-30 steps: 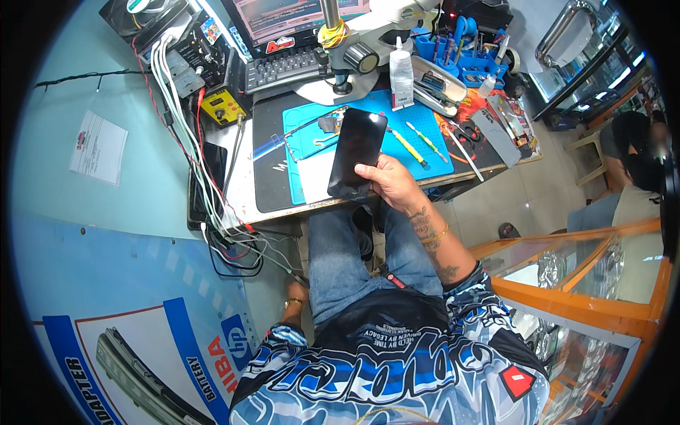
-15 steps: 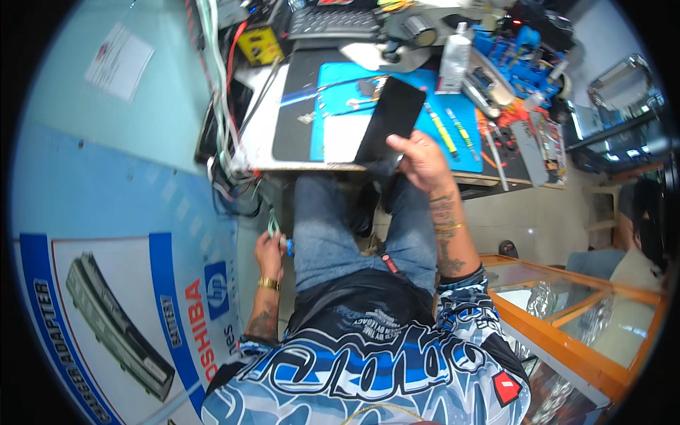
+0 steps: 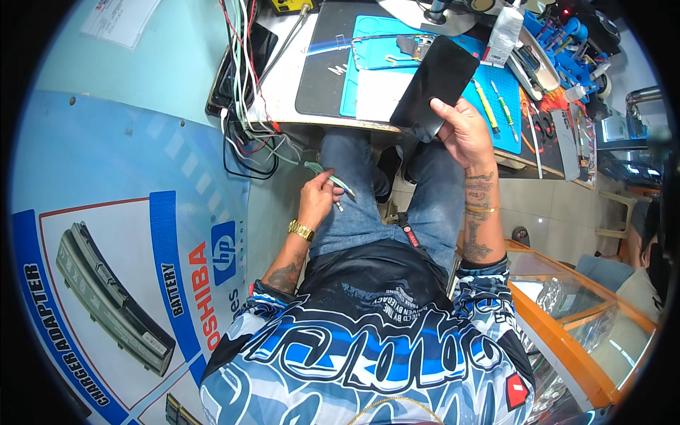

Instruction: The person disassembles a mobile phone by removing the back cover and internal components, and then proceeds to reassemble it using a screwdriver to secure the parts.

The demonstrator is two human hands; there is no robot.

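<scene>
My right hand (image 3: 460, 127) grips a black phone (image 3: 435, 78) at the bench's front edge, thumb on the dark screen, over a blue repair mat (image 3: 503, 85). My left hand (image 3: 319, 195) is raised over my left leg, fingers closed on a bunch of cable ends (image 3: 343, 190), with light wires running back to the bench. An opened device frame (image 3: 382, 53) rests on the mat behind the phone, beside a white sheet (image 3: 375, 99). A yellow pen-like tool (image 3: 486, 106) and a green one (image 3: 504, 106) lie to the phone's right.
Another phone (image 3: 241, 71) lies at the bench's left end under hanging wires. A white tube (image 3: 503, 35) and blue organizer (image 3: 567, 57) are at the back right. An orange-framed glass cabinet (image 3: 559, 297) is at my right, a person's leg (image 3: 637, 241) beyond. A poster wall (image 3: 113, 177) is on my left.
My left hand has risen from low at my side to over my lap, bringing cable ends. The view has shifted, and the phone in my right hand appears further right.
</scene>
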